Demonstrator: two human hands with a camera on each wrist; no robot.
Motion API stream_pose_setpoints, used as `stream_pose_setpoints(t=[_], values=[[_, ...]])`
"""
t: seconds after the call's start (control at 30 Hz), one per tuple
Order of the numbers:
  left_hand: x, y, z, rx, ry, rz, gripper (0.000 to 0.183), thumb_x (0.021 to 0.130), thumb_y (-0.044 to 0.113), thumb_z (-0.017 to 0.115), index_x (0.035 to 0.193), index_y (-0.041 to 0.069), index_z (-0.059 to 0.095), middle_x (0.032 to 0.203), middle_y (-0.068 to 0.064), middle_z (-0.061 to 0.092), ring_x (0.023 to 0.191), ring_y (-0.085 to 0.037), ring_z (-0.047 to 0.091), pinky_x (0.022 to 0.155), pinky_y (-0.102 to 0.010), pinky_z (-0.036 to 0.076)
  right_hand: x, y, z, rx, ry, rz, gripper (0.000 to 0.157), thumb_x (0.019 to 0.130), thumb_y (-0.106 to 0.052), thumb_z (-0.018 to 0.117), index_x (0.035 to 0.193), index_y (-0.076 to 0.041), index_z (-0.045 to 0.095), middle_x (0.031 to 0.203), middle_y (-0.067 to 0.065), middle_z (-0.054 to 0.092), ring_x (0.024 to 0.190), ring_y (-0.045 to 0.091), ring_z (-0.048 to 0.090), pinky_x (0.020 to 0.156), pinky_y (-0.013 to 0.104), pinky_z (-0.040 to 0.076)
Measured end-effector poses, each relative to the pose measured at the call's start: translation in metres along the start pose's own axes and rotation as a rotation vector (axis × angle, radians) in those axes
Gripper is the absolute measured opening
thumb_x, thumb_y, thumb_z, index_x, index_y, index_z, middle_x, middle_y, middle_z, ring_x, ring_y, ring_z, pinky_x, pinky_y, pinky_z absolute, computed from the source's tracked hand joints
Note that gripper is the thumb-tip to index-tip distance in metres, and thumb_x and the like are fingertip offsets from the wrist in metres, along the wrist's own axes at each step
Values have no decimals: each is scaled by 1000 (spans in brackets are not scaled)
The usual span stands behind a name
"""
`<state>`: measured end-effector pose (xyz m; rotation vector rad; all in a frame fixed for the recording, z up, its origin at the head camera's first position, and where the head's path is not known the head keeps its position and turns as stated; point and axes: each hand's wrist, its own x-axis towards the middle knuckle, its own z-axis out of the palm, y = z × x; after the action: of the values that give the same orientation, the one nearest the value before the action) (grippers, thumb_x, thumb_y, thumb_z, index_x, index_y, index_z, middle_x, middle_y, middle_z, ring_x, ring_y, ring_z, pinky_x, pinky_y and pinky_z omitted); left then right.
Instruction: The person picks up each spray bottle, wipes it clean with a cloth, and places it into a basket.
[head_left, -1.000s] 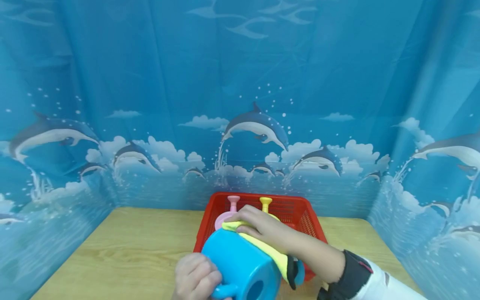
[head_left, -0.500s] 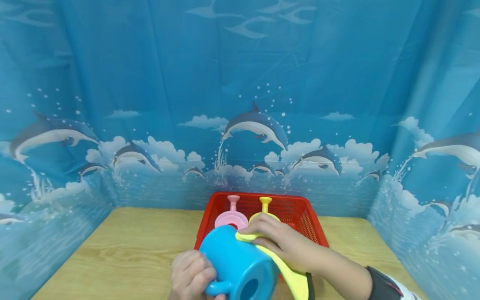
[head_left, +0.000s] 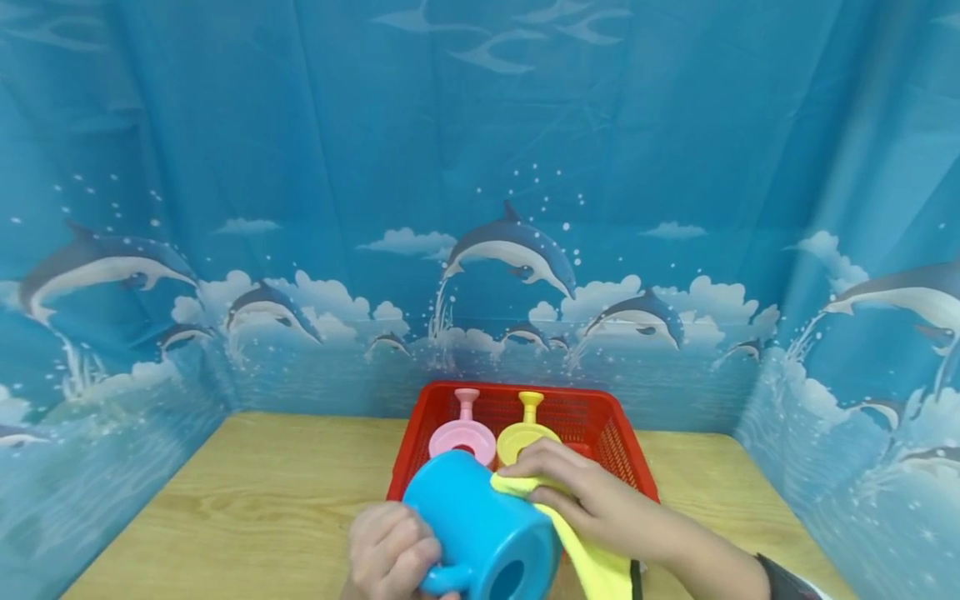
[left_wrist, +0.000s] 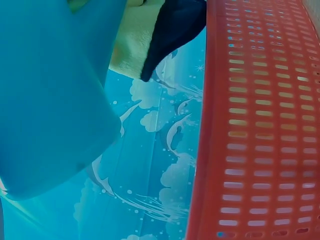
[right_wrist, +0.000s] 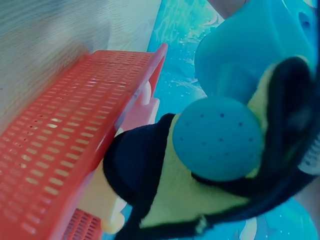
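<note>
A blue watering can (head_left: 480, 521) is held tilted in front of the red basket, the opening in its end facing toward me. My left hand (head_left: 393, 550) grips the can's handle. A yellow cloth (head_left: 596, 567) with a dark edge is in my right hand (head_left: 581, 492), which holds it against the can's right side. The right wrist view shows the can's perforated sprinkler head (right_wrist: 217, 140) beside the draped cloth. In the left wrist view, the can's blue body (left_wrist: 55, 100) fills the left side, and a corner of cloth (left_wrist: 137, 40) hangs past it.
The red basket (head_left: 630, 450) stands on the wooden table (head_left: 247, 500), close to the dolphin-print curtain (head_left: 480, 167). Inside it are a pink watering can (head_left: 442, 435) and a yellow watering can (head_left: 513, 435). Its slotted wall (left_wrist: 260, 125) is close by my left wrist.
My right hand has slid with the cloth rightward and down the blue can's side, uncovering the pink and yellow cans more. The left hand has kept its grip, shifting only slightly.
</note>
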<state>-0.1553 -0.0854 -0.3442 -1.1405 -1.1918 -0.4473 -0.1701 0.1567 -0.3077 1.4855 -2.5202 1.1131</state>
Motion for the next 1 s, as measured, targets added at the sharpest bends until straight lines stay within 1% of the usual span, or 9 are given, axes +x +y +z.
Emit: stream_pose_setpoints(t=[0.13, 0.23, 0.33, 0.4, 0.5, 0.57, 0.67, 0.77, 1.0], values=[[-1, 2, -3, 7, -8, -26, 36, 88, 39, 55, 66, 11, 48, 54, 9, 43, 52, 3, 40, 54, -6, 35, 16, 0, 1, 3, -26, 94, 28, 96, -32, 45, 124, -33, 46, 116, -9, 49, 108, 13, 44, 87, 33, 46], [1, 3, -4, -1, -13, -11, 34, 87, 37, 55, 66, 10, 49, 55, 9, 43, 52, 3, 40, 55, -5, 32, 27, 2, 3, 4, -47, 165, 25, 96, -34, 44, 121, -33, 46, 114, -10, 49, 107, 13, 44, 89, 33, 45], [6, 4, -4, -31, -32, 28, 33, 86, 35, 55, 66, 9, 49, 55, 9, 42, 53, 3, 39, 57, -4, 28, 38, 4, 5, -1, -65, 209, 25, 96, -34, 44, 120, -29, 47, 112, -8, 49, 105, 13, 45, 88, 33, 45], [9, 5, -4, -49, -56, 52, 33, 86, 37, 56, 67, 9, 50, 57, 10, 42, 54, 4, 40, 59, -3, 27, 44, 7, 6, -14, -70, 211, 26, 96, -34, 44, 121, -26, 47, 113, -7, 50, 105, 12, 46, 89, 33, 44], [12, 4, -3, -53, -65, 103, 34, 86, 38, 56, 67, 10, 49, 57, 10, 42, 55, 5, 39, 60, -2, 27, 52, 12, 8, -49, -68, 173, 28, 96, -32, 44, 122, -21, 47, 114, -3, 51, 106, 12, 47, 89, 34, 44], [13, 3, 0, -43, -59, 134, 34, 87, 38, 54, 66, 11, 49, 57, 11, 41, 54, 5, 38, 59, -2, 26, 56, 16, 9, -71, -66, 147, 27, 96, -29, 45, 121, -18, 48, 114, -1, 52, 105, 12, 48, 89, 33, 44], [11, 1, 3, -46, -38, 159, 33, 88, 35, 52, 65, 11, 48, 56, 11, 40, 53, 4, 38, 58, -3, 26, 60, 21, 11, -91, -74, 144, 27, 96, -28, 45, 119, -16, 48, 112, 1, 52, 102, 12, 49, 87, 32, 45], [8, -1, 4, -40, -12, 145, 33, 89, 31, 50, 64, 10, 48, 55, 9, 40, 52, 2, 38, 56, -5, 28, 60, 21, 10, -99, -86, 175, 27, 96, -28, 46, 119, -15, 48, 112, 1, 51, 103, 13, 49, 88, 32, 45], [3, -3, 0, 7, 46, 33, 37, 90, 36, 52, 65, 10, 47, 53, 9, 42, 50, 3, 39, 54, -6, 37, 47, 10, 4, -54, -113, 279, 25, 95, -35, 46, 117, -25, 47, 111, -7, 49, 104, 11, 46, 85, 29, 46]])
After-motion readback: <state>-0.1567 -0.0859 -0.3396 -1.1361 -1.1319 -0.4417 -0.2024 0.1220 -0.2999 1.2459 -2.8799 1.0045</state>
